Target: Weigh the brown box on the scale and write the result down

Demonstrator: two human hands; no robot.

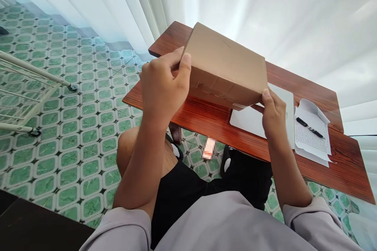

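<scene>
Box (226, 62): over the worktop (203, 115), tilted; can't tell if an edge rests on it.
Left hand (165, 80): fingers grasping box's left end, thumb at the near corner.
Right hand (274, 115): fingers grasping right end, low corner.
Long axis: hand to hand, right end closer to body.
Nearer hand: neither, both in contact.
White slab (290, 121): behind right hand, partly hidden.
Paper (312, 143): right of slab, pen (310, 127) on top.

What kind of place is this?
It looks like a room indoors, maybe a study corner at home. You can see a wooden table, paper with writing lying on it, and long white curtains.
</scene>
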